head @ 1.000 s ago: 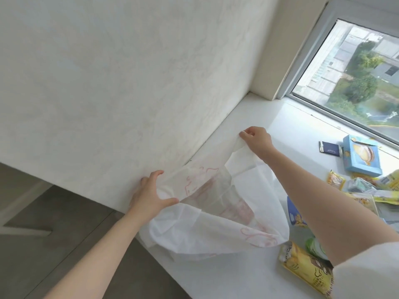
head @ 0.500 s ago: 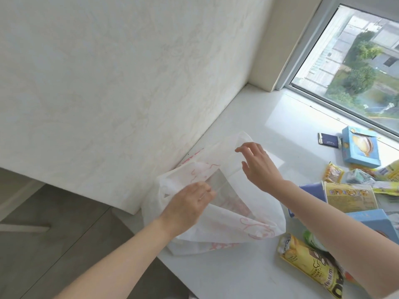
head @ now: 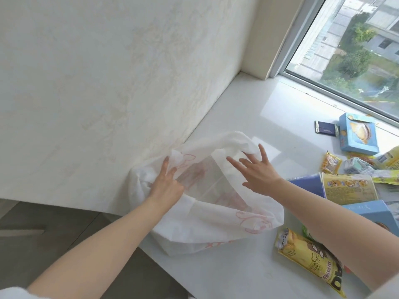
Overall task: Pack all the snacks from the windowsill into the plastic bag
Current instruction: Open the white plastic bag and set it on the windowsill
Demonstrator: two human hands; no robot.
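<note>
**Two hands now working the bag's mouth wide**

Both hands are at the rim of the plastic bag point(head: 216, 223). The left hand point(head: 165, 184) grips the near-wall edge, fingers curled into the bunched film, where half a second ago it lay lower over the front fold. The right hand point(head: 257, 171) has spread out, fingers straight and fanned, fingertips pushing the far flap back; earlier it was pinching that flap from above. Between the two hands the mouth has gone from a flat slit to a broad, rounded opening, and the pink printing shows through the bottom.

Outward from there: the bag sits on the windowsill point(head: 269, 108) against the wall point(head: 108, 83), nothing visible inside it. Just right of the right forearm lies the yellow snack packet point(head: 308, 257), then the blue cartons point(head: 367, 212), small yellow sachets point(head: 330, 162), and furthest off the blue cake box point(head: 358, 134) and dark wrapper point(head: 325, 127) by the window, all unmoved.
</note>
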